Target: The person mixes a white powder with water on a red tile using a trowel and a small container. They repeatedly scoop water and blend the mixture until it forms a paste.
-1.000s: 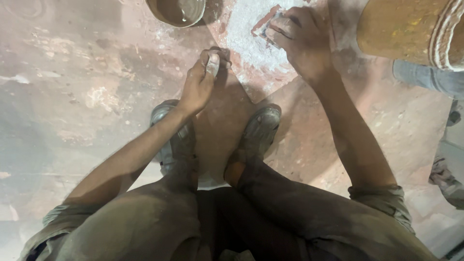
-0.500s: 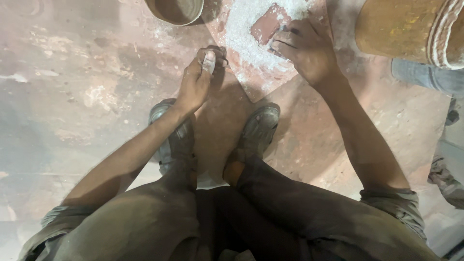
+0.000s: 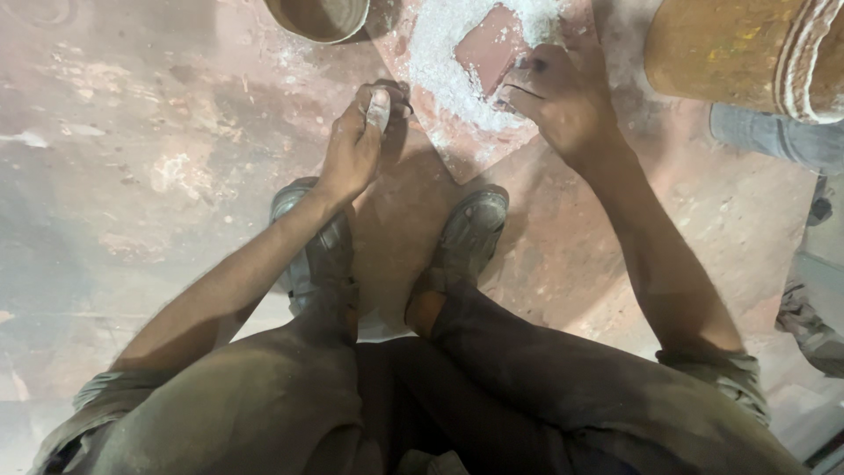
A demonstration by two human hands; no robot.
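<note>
Right hand [image 3: 563,101] has slid down off the reddish square stone block [image 3: 492,48], which a second ago sat under its fingers and now lies bare just above the fingertips. Left hand [image 3: 356,145] has barely shifted.

Left to right:
- Left hand: fingers curled tight around a small pale grey chunk [image 3: 378,107] that pokes out between thumb and forefinger (what it is made of is unclear). Held over bare floor, just left of the powder patch.
- Round brown metal bowl [image 3: 318,18]: above the left fingers, apart from them, cut by the top edge.
- White powder patch [image 3: 440,66]: spread on the red stone floor [image 3: 132,176], between the two hands and around the block.
- Right hand: fingers bent, tips pressed down on the powder, gripping nothing visible. Block touching or just beyond the fingertips, cannot tell which.
- Ochre cylindrical drum with striped rim [image 3: 747,53]: right of the right fingers, well apart.
- Dusty grey shoes [image 3: 475,229]: below both hands.
</note>
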